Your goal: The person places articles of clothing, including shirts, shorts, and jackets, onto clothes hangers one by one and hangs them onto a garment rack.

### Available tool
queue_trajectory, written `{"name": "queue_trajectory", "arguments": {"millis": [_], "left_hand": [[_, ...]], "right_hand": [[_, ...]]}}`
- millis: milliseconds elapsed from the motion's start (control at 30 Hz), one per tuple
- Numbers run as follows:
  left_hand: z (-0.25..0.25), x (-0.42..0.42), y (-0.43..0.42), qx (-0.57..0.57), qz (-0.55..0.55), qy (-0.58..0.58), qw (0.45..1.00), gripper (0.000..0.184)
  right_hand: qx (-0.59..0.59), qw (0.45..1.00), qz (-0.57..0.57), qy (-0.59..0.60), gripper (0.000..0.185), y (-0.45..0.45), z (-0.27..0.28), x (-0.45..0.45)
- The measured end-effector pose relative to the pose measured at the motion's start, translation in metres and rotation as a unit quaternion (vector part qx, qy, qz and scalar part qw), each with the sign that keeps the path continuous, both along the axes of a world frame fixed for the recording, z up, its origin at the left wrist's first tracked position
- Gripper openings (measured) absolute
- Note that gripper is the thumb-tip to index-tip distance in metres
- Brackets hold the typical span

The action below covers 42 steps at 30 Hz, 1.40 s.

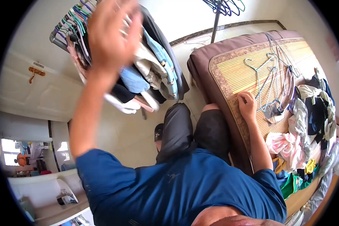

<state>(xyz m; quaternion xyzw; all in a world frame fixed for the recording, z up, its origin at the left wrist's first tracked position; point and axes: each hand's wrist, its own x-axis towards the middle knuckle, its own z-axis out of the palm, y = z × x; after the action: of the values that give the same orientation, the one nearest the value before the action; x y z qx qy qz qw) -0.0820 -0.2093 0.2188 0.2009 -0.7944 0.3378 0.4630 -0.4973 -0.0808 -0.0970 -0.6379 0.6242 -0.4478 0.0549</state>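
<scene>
My left hand (115,41) is raised in front of the clothes rack, blurred by motion. Its fingers look stretched out and apart, the tips cut by the top edge, and nothing shows in them. Behind it hang several garments, among them a light-blue printed garment (164,56), a denim piece (133,80) and a dark jacket (179,71). My right hand (247,105) rests on the bamboo mat (229,77) near the bed's edge. Its fingers are curled in, with nothing visible in them. Right beside it lie several wire hangers (258,77), loosely tangled.
Crumpled clothes pile along the bed's right side, including a pink-and-white garment (286,147) and a green one (290,186). A stand with more hangers (222,6) rises beyond the bed. At left are a white door (41,86) and a shelf (45,184).
</scene>
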Motion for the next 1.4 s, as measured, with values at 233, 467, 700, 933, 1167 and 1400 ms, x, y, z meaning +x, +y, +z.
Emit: {"name": "queue_trajectory", "arguments": {"millis": [233, 467, 700, 933, 1167, 1400], "left_hand": [[-0.253, -0.017, 0.134, 0.433, 0.022, 0.074, 0.898, 0.03], [-0.391, 0.002, 0.201, 0.633, 0.146, 0.026, 0.76, 0.069], [-0.412, 0.002, 0.192, 0.638, 0.142, 0.079, 0.753, 0.069], [-0.406, -0.007, 0.186, 0.665, 0.134, 0.069, 0.732, 0.067], [-0.41, -0.015, 0.178, 0.663, 0.13, 0.058, 0.735, 0.066], [-0.41, -0.027, 0.18, 0.655, 0.15, 0.067, 0.737, 0.062]], "right_hand": [[0.019, 0.999, -0.023, 0.031, 0.007, 0.003, -0.004, 0.0], [-0.041, 0.996, -0.017, 0.08, 0.01, 0.012, 0.002, 0.003], [-0.1, 0.987, -0.086, 0.093, 0.013, 0.043, 0.003, -0.003], [-0.016, 0.952, -0.268, 0.148, 0.022, 0.141, 0.029, -0.073], [0.08, 0.843, -0.456, 0.274, 0.023, 0.235, 0.065, -0.21], [0.175, 0.762, -0.527, 0.332, 0.041, 0.252, 0.084, -0.294]]}}
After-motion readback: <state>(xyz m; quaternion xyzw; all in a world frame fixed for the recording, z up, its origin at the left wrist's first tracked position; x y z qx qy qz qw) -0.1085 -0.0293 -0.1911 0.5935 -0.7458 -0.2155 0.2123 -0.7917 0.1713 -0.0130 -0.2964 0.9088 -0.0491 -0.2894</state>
